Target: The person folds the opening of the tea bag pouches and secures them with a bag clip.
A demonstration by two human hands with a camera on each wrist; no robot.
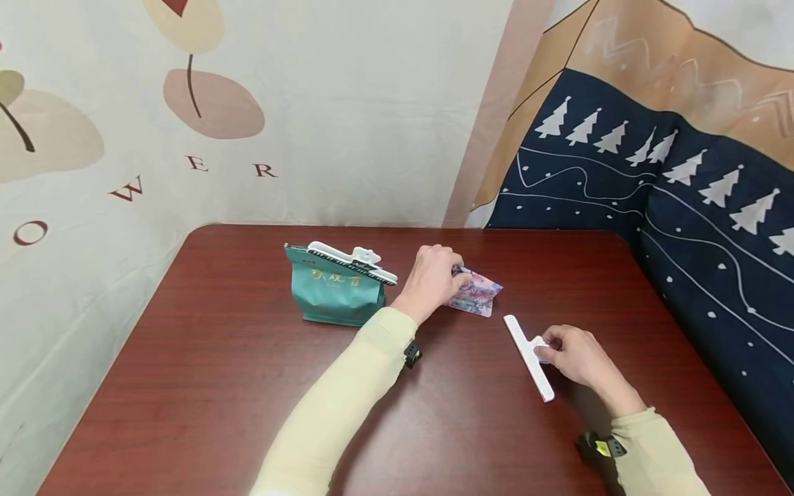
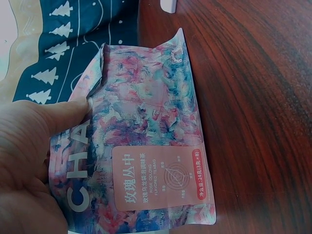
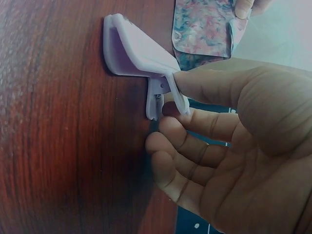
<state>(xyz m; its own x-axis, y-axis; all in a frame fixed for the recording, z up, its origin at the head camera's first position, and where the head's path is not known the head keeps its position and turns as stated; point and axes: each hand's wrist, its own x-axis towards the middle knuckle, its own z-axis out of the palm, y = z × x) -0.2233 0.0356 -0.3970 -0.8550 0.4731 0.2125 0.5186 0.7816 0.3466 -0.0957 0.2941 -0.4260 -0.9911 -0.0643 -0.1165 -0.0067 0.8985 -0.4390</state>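
Observation:
My left hand (image 1: 432,277) pinches the top edge of a pink and blue patterned tea bag pouch (image 1: 479,296). In the left wrist view, the thumb lies on the pouch (image 2: 146,107) near its "CHA" lettering, and the fingers behind it are hidden. To the right, my right hand (image 1: 579,353) holds a white bag clip (image 1: 529,359) by its handle. The right wrist view shows the thumb on one lever of the clip (image 3: 141,46) and the index finger near the lever tips, the other fingers curled. The clip's long bars stand close together over the table.
A teal pouch (image 1: 335,296) stands on the left with another white clip (image 1: 350,260) across its top. Everything rests on a reddish-brown wooden table (image 1: 205,386). Behind it hangs pale printed cloth (image 1: 360,138); a navy tree-patterned cloth (image 1: 701,241) borders the right side.

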